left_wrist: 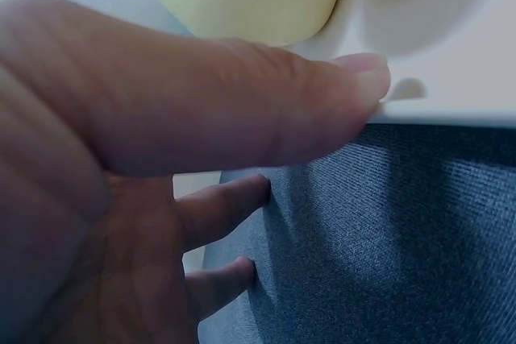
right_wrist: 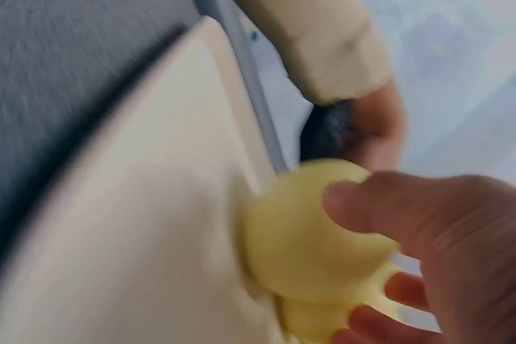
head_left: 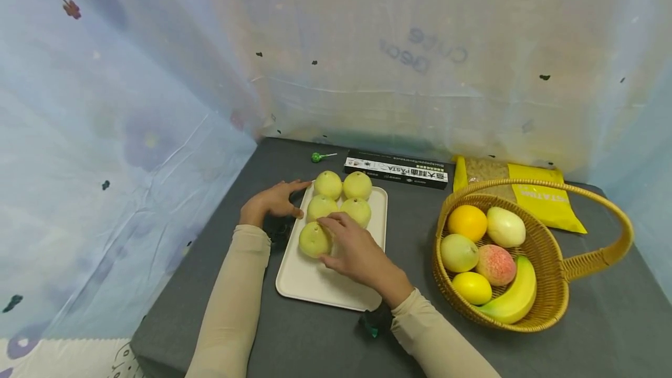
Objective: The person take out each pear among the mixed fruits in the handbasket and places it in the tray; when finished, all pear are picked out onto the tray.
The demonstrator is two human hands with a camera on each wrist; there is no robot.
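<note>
My right hand (head_left: pixel 359 249) holds a round yellow-green pear (head_left: pixel 314 242), its thumb on one side and fingers curled over the other. This pear is the nearest of several on a white rectangular tray (head_left: pixel 315 287); the others (head_left: pixel 341 194) sit in two rows behind it. In the right wrist view the held pear (right_wrist: pixel 310 235) is low over the tray, beside another pear. My left hand (head_left: pixel 275 200) rests at the tray's left edge with fingers spread. Its thumb (left_wrist: pixel 322 106) touches the rim, while the other fingertips are on the dark cloth.
A wicker basket (head_left: pixel 556 284) of mixed fruit, with a tall handle, stands to the right. Behind it lies a yellow pasta bag (head_left: pixel 546 197). A black pasta box (head_left: pixel 396 169) and a green lollipop (head_left: pixel 317 157) are along the back edge, before a hanging curtain.
</note>
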